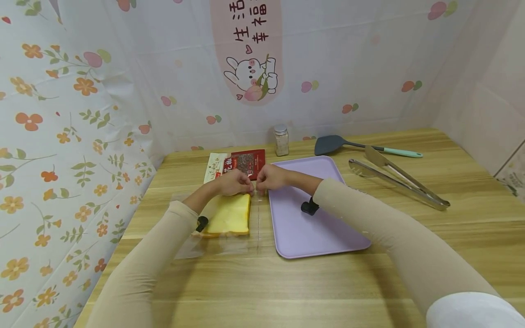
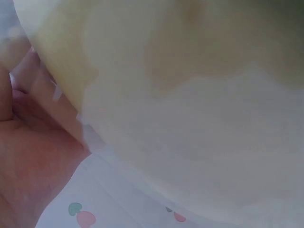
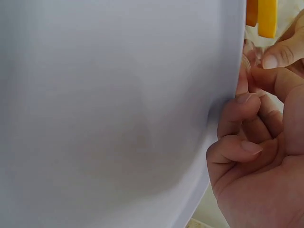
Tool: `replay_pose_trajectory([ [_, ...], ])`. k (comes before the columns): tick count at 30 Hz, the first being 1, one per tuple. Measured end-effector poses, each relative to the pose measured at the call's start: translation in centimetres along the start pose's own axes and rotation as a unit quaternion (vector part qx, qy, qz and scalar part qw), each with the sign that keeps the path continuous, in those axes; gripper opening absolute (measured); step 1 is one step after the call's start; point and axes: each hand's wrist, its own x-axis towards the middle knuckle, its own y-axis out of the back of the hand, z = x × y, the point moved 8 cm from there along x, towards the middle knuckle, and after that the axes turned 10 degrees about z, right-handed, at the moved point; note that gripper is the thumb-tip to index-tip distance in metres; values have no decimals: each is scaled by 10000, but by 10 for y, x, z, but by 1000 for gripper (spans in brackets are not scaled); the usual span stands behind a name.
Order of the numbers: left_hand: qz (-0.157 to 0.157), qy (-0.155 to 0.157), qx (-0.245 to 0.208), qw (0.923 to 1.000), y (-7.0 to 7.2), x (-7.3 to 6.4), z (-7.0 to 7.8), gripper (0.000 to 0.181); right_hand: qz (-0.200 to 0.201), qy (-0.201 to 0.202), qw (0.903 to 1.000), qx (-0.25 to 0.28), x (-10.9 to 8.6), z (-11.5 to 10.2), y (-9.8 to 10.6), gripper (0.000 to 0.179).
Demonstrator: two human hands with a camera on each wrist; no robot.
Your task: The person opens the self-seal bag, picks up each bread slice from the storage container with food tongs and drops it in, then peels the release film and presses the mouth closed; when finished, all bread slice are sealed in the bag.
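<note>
A clear plastic bag (image 1: 254, 243) lies on the table around flat, square yellow slices (image 1: 227, 215) with darker orange edges, perhaps bread or cheese. At the bag's upper right corner, my left hand (image 1: 234, 183) pinches the plastic edge. My right hand (image 1: 272, 177) pinches the same edge just beside it, thumb against forefinger, over the lilac tray's left rim. In the right wrist view the fingertips of both hands nearly meet on the film, and the other fingers of the right hand (image 3: 247, 161) are curled. Blurred pale material fills most of the left wrist view, beside the left hand (image 2: 42, 161).
The lilac tray (image 1: 311, 237) lies under my right forearm. Behind the hands are a red and cream food packet (image 1: 256, 159) and a small jar (image 1: 281, 141) with a lid. Metal tongs (image 1: 406, 184) and a dark spatula (image 1: 330, 145) lie on the right.
</note>
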Motion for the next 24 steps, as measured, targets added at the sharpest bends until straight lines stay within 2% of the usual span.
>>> replay_pose_trajectory([
  [7, 22, -59, -76, 10000, 0, -2, 0, 19, -112, 86, 9998, -121, 2, -1, -2, 19],
  [24, 72, 33, -243, 9997, -1, 0, -2, 20, -158, -155, 9996, 186, 0, 5, -1, 20],
])
